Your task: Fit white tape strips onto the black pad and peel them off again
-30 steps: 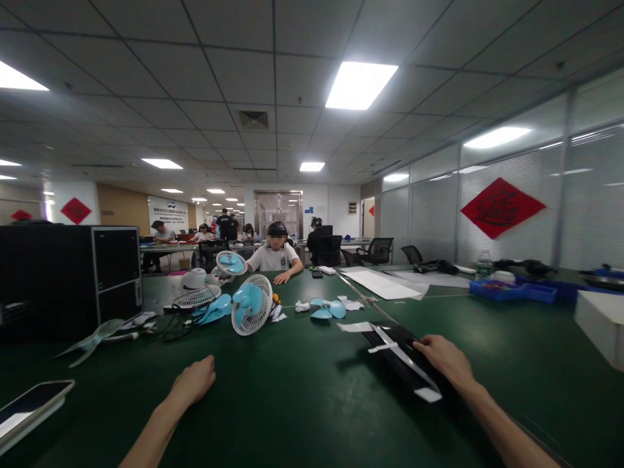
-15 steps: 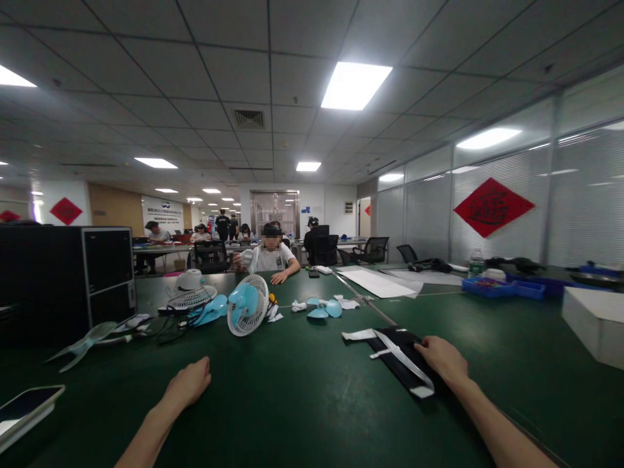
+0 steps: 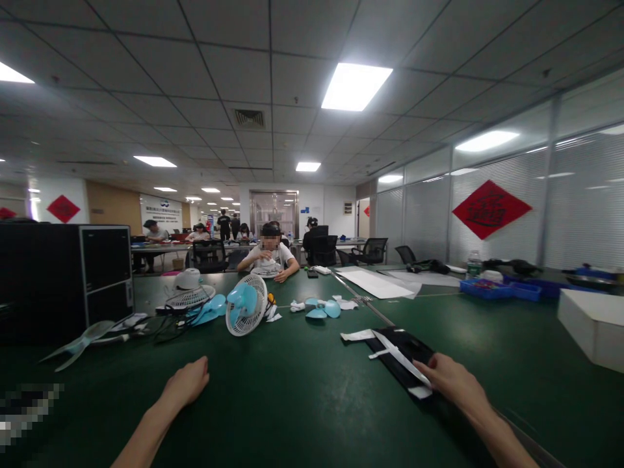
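Your hands on the table: two, left hand (image 3: 188,383) and right hand (image 3: 451,377).
Black flat piece (image 3: 400,364) with white strips, under your right hand: one.
Assembled blue-bladed fan (image 3: 246,304): one you can count for certain.
White fan grille (image 3: 191,296) lying flat: one; a second may sit with the person (image 3: 268,255) opposite, too small to tell.
Loose blue blade pieces (image 3: 322,308): one cluster.
Black computer case (image 3: 63,276): one.
Red diamond decoration (image 3: 490,209) on the glass wall: one.
Blue trays (image 3: 500,289): about two.
White box (image 3: 592,325): one.
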`<state>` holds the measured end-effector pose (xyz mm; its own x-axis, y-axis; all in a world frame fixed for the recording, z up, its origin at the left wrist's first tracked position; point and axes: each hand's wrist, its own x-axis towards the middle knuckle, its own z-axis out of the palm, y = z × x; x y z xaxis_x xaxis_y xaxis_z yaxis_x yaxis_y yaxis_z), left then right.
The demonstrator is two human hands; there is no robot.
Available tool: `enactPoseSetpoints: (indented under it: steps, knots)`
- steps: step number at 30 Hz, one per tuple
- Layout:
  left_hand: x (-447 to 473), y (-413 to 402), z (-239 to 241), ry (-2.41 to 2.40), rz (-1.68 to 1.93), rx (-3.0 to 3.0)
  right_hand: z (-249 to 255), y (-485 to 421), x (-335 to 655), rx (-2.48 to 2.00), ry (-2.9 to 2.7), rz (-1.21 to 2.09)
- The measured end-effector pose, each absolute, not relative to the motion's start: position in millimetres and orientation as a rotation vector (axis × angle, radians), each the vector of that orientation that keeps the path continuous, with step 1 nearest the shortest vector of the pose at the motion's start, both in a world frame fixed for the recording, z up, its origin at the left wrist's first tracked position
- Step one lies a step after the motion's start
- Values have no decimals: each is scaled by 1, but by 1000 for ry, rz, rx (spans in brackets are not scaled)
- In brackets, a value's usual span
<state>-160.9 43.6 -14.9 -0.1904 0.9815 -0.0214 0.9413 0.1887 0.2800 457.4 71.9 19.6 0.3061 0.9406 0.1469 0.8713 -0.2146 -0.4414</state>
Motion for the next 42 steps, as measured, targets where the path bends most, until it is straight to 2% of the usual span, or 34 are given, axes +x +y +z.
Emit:
enactPoseSetpoints:
  steps: [7,14,21,26,31,36,42]
  knots:
    - [-159,40,-13,2260,318,1867,12,80,459,-2015,-1555,236]
    - [-159,40,-15,2280,322,1872,23,78,448,-1708,-1439,578]
    - [-160,43,-16,2293,304,1899,48,67,418,-1481,-1528,449]
    - [-160,43,-16,2283,294,1894,53,47,392,-1359,-1657,106]
    - [-161,42,-17,2264,315,1871,37,30,378,-1225,-1997,-147]
    - [-160,41,-16,2254,329,1869,24,21,369,-1202,-2356,-140]
    - [-158,40,-14,2273,323,1860,27,13,359,-1218,-2470,92]
